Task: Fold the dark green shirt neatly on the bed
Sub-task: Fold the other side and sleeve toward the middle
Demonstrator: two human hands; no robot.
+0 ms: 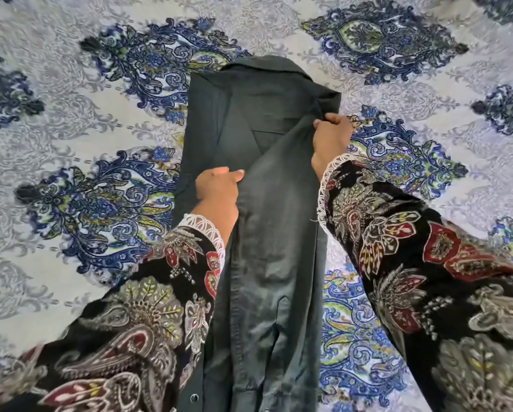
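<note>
The dark green shirt lies lengthwise down the middle of the bed, collar at the far end, its sides folded inward into a narrow strip. A sleeve runs down the strip toward me, its cuff near the bottom. My left hand pinches the sleeve's left edge at mid-shirt. My right hand grips the fabric higher up, near the right shoulder. Both hands are closed on the cloth. Wide black floral sleeves with white lace cuffs cover my forearms.
The bedspread is pale grey with large blue paisley medallions and spreads on all sides of the shirt. Snap buttons show on the shirt's hem at the bottom edge of the view.
</note>
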